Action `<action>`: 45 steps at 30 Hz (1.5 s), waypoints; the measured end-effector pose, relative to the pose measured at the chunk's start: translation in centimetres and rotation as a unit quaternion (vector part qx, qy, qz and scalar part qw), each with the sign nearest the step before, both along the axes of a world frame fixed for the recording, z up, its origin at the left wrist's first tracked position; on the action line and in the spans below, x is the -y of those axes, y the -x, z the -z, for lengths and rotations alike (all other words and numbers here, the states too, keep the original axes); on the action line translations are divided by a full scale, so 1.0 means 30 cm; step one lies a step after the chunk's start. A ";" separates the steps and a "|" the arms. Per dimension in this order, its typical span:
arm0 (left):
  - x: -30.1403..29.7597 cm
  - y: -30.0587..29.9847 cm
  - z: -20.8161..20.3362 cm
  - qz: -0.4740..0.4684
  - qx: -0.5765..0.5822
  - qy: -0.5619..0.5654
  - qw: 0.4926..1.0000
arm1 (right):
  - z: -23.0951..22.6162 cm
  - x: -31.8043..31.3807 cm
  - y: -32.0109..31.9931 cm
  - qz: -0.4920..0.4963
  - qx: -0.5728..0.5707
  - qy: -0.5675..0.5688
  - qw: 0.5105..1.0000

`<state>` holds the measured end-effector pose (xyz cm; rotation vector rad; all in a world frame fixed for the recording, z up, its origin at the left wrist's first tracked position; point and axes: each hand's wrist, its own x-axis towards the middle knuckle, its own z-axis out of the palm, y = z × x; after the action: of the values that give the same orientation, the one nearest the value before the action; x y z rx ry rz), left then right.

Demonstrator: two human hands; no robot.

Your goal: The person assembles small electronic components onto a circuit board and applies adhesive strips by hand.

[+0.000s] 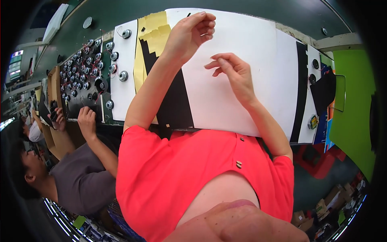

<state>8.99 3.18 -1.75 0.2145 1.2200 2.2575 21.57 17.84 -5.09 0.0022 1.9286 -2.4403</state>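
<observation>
My left hand (194,32) is raised over the far part of a white board (242,36). Its fingers are loosely curled, and whatever they may hold is hidden. A small black strip (188,15) shows right beside that hand. Lower and to the right, my right hand (234,74) hovers above the same white surface, its fingers partly stretched and apart, with nothing visible in them. Under my left forearm lies a black sheet (173,101) with a stepped edge. Yellow backing paper (155,24) borders it on the left.
Several small round speakers (123,75) with wires stand on a white panel and a crowded black tray (76,109) to the left. A co-worker (80,177) sits there, hands near the tray. At right are another black strip (300,88), black pieces (324,86) and a green panel (354,117).
</observation>
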 end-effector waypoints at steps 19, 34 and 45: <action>0.046 -0.248 0.060 0.016 -0.092 0.156 0.983 | 0.040 -0.033 -0.020 0.077 -0.017 -0.088 0.993; 0.044 -0.225 0.086 0.087 0.092 0.071 0.989 | 0.081 -0.046 0.004 0.132 -0.145 -0.261 0.945; 0.035 -0.237 0.166 0.087 0.186 -0.048 0.978 | 0.097 -0.084 -0.028 0.091 -0.189 -0.223 0.952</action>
<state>16.11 2.12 -6.73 -0.0620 0.8624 2.0861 22.42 20.37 -8.01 -0.3108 2.7229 -2.1627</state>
